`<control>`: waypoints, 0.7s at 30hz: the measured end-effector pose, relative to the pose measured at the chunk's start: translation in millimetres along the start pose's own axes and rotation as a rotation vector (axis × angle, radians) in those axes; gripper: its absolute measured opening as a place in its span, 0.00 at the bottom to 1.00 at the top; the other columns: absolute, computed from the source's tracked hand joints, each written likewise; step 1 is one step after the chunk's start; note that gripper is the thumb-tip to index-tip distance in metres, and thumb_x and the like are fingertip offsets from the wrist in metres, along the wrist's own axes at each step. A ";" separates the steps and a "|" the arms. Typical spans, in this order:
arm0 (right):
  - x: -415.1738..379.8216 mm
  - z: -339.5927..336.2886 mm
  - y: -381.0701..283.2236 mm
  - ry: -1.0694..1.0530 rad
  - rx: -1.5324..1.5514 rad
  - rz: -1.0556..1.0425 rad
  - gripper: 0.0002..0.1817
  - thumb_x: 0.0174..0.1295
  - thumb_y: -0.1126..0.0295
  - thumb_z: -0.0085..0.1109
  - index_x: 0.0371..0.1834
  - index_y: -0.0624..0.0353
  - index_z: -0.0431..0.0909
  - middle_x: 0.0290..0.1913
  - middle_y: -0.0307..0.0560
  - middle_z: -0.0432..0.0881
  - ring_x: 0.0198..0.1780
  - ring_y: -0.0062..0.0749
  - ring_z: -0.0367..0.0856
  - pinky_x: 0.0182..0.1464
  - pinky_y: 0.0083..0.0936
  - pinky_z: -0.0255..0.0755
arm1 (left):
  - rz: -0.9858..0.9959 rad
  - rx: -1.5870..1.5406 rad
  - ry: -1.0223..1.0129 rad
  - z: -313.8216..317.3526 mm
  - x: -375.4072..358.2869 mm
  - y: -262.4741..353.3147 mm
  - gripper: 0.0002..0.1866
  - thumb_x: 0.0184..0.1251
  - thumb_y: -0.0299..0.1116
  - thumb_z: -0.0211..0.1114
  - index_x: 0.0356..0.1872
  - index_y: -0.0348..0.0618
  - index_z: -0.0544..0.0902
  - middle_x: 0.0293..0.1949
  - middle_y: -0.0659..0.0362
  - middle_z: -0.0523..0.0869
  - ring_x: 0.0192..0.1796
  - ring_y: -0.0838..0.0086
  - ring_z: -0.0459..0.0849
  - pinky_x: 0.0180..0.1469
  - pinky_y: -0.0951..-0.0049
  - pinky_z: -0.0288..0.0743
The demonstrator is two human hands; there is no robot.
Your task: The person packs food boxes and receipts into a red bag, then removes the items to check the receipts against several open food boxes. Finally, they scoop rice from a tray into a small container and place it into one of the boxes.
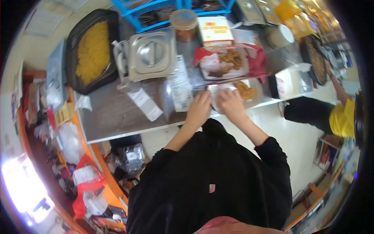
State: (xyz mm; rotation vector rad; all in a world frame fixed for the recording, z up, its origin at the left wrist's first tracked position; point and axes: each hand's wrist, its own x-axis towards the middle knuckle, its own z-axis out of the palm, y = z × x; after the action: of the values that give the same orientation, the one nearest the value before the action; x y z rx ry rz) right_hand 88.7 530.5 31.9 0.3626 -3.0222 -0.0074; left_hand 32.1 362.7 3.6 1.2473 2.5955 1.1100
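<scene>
Near the front edge of the steel counter, my left hand rests at the left side of a white paper-lined box. My right hand is over the white paper in that box, its fingers bent down onto it. Brown fried food lies to the right of my right hand. Just behind stands an open red and white box with fried pieces inside. A long printed receipt lies left of my left hand.
A lidded steel container and a black tray of yellow food stand to the left. Behind are a blue rack, a brown tub and a white carton. At the right, a person in yellow reaches toward a dark pan.
</scene>
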 end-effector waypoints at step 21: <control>-67.7 60.8 51.6 0.657 0.888 1.099 0.31 0.71 0.55 0.44 0.64 0.75 0.56 0.61 0.64 0.65 0.61 0.46 0.65 0.64 0.33 0.58 | -0.609 0.135 0.367 -33.8 -30.2 -61.5 0.36 0.45 0.41 0.76 0.52 0.29 0.69 0.48 0.44 0.70 0.53 0.49 0.69 0.56 0.57 0.63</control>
State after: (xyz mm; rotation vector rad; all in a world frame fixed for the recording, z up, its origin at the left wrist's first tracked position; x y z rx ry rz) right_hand 136.1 596.2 -34.3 -1.0355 -2.0117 1.2177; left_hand 0.5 296.4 -17.3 0.2095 3.0251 1.1154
